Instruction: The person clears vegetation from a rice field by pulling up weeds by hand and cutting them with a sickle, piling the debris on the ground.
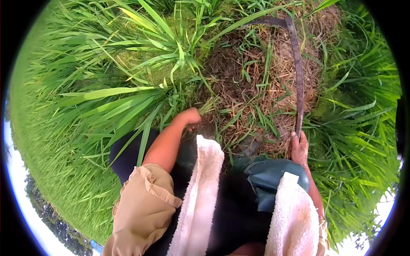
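My right hand [299,148] is wrapped round the lower end of a long, dark, slightly curved handle. The tool looks like a long-handled sickle [297,70]; its narrow dark blade [267,21] points left from the far end, partly behind leaves. My left hand [190,118] is closed low among the plants, with a tuft of pale grass stems [208,106] showing at its far side. How much it grips is hidden by the fingers. Beside it, long green leaves [124,100] fan out to the left.
A strip of brown soil with dry straw [282,85] runs ahead between tall green plants [354,141]. Dark rubber boots [277,177] stand below me. A white towel [203,179] hangs down in front, its other end [292,213] at the right. Trees show at the lower left edge.
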The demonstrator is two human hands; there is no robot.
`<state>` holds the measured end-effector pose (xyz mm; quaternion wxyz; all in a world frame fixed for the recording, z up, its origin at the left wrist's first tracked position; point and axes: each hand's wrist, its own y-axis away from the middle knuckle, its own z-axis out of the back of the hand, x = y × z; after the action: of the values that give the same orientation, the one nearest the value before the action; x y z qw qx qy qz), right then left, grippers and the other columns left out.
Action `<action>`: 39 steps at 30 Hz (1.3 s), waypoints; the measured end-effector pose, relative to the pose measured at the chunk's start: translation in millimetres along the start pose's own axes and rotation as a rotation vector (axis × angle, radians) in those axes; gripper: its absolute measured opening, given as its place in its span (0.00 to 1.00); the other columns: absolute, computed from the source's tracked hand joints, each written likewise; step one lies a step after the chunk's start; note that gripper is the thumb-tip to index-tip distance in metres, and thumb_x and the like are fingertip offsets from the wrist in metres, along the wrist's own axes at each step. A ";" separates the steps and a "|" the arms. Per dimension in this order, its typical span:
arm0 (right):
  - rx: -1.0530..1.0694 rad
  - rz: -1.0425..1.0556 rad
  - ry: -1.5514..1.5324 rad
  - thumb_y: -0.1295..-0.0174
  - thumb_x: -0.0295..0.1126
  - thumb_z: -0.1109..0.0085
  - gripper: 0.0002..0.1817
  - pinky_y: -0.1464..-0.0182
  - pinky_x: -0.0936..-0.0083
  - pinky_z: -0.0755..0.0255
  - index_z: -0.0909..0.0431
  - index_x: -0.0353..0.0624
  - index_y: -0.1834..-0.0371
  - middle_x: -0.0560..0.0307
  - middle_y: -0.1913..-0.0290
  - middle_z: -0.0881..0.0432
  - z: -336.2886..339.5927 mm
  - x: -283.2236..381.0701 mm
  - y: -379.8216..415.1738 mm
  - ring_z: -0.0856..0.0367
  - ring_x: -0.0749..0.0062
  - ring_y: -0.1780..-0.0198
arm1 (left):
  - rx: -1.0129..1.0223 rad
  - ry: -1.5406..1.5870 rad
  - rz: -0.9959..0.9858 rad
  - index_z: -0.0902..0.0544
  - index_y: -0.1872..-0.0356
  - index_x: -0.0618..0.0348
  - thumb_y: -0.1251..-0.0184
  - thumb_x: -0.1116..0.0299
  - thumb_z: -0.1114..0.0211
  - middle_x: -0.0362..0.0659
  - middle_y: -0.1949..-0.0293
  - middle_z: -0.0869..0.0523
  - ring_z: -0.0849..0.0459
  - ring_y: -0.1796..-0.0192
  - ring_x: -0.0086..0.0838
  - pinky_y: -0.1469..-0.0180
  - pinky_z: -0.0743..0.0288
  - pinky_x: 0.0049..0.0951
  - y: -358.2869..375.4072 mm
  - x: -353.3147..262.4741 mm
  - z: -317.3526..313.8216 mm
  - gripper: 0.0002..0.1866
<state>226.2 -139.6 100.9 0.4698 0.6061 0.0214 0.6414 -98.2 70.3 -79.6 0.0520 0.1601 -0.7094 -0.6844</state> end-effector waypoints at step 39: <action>-0.215 -0.036 -0.078 0.34 0.42 0.46 0.13 0.79 0.81 0.43 0.32 0.45 0.69 0.72 0.80 0.36 11.8 -80.2 2.2 0.38 0.86 0.79 | -0.357 -0.848 -0.701 0.28 0.46 0.60 0.36 0.56 0.44 0.54 0.55 0.18 0.22 0.50 0.49 0.48 0.29 0.44 157.5 -167.1 6.8 0.23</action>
<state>220.2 -197.6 44.6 0.5441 0.5763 -0.0546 0.6073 32.8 128.5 99.8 -0.4406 0.0861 -0.4461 -0.7743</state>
